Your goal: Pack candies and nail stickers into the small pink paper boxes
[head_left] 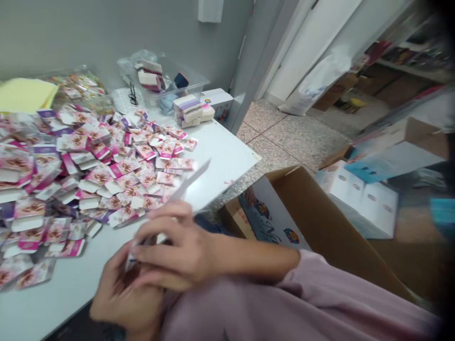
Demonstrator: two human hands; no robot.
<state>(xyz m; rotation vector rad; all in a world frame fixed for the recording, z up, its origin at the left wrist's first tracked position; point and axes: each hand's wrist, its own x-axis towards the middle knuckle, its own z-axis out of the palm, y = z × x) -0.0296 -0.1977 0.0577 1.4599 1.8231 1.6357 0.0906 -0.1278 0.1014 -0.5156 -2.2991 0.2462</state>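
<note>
- Handling of one small pale piece (pixel 129 261) seemed to be the step in hand; it sat between the two hands, mostly covered by fingers, at the near edge of the bench (pixel 223 163) as the view had it.
- The left hand (pixel 130 300) curled around the piece from below, while the right hand (pixel 181 251) lay over it with bent fingers, seemingly pinching at the same spot; blur hid the exact contact.
- A thin pale strip (pixel 191 182) stuck up beyond the right hand's knuckles; whether it belonged to the piece could not be told.
- Small pink-and-white printed cartons (pixel 99 175) lay heaped on the bench beyond the hands, and an open cardboard box (pixel 320 232) stood beside it.
- The next move, as judged, called for a steady left hand and precise right fingertips, with the strip kept from bending.
</note>
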